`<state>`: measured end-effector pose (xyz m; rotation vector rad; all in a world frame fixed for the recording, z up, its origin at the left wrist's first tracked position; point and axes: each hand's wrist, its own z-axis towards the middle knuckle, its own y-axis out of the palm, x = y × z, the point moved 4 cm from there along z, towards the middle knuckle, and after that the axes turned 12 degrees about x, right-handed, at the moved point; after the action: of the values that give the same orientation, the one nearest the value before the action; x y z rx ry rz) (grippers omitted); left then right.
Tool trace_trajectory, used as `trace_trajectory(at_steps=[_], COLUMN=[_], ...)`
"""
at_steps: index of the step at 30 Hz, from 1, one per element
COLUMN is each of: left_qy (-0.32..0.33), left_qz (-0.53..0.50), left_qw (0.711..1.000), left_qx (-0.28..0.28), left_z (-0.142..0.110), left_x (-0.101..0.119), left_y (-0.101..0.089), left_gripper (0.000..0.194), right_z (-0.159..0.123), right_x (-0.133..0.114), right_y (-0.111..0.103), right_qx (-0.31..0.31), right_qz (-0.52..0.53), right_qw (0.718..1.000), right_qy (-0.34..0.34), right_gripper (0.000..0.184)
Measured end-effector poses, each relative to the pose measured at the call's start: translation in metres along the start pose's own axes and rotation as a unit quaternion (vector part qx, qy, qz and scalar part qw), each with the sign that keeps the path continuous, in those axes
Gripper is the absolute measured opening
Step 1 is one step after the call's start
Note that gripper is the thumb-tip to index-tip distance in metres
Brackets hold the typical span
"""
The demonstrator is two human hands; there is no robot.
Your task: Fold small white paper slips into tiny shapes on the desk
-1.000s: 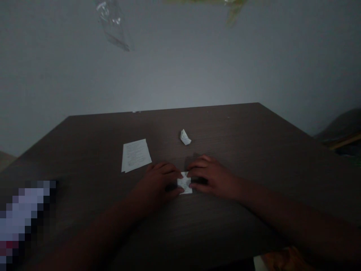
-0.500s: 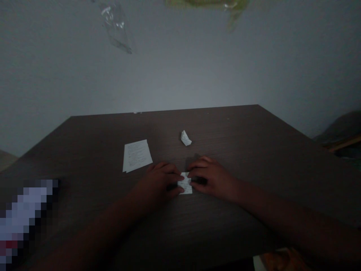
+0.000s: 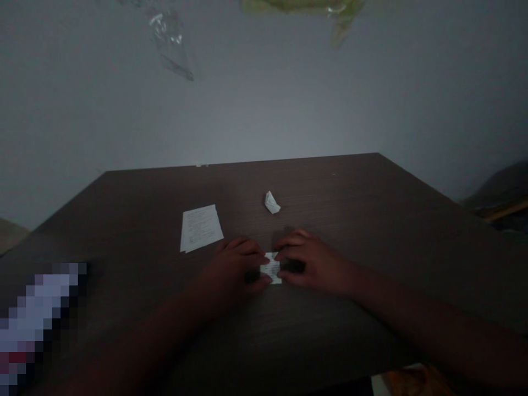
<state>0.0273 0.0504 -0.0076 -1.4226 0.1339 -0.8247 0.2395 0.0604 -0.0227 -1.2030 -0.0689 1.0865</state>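
Small printed paper (image 3: 272, 268), just below frame centre: likely featherlight, bendy, easy to crease or tear; best held lightly by opposite edges. My left hand (image 3: 235, 264) and right hand (image 3: 314, 265) are part-open, fingertips at its sides; can't tell if either pinches. Crumpled paper (image 3: 272, 203) above, printed sheets (image 3: 202, 227) left of centre.

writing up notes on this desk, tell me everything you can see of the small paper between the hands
The small paper is white, thin-looking and roughly square, with rows of dark marks too blurred to read. It lies on the brown desk, fingers of the left hand and right hand on its sides, partly covering it.
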Motion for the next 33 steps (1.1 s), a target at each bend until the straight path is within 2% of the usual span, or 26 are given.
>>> trace_trajectory(at_steps=[3,7,12,18,25,33], left_qy=[0.003,0.015,0.043,0.038,0.034,0.041], left_qz=[0.014,0.026,0.009,-0.006,0.007,0.025], left_qw=[1.000,0.999,0.999,0.999,0.999,0.999], left_qx=[0.012,0.029,0.020,-0.017,-0.010,-0.022], left_z=[0.000,0.000,0.000,0.001,0.002,0.003], left_x=[0.001,0.002,0.005,0.006,0.005,0.008], left_y=[0.003,0.005,0.003,-0.001,-0.001,-0.001], left_gripper=[0.021,0.021,0.018,0.022,0.030,0.031], right_z=[0.004,0.007,0.006,0.005,0.000,0.008], right_x=[0.001,0.002,0.001,-0.001,-0.006,0.011], right_y=[0.001,0.005,0.006,0.005,0.005,0.007], right_qx=[0.007,0.007,0.013,0.007,0.006,0.052], right_qz=[0.001,-0.022,-0.027,-0.025,-0.034,-0.035], right_qw=[1.000,1.000,1.000,1.000,0.999,0.997], right_qy=[-0.005,0.004,0.002,0.001,0.003,0.049], right_gripper=[0.010,0.008,0.006,0.012,0.033,0.016])
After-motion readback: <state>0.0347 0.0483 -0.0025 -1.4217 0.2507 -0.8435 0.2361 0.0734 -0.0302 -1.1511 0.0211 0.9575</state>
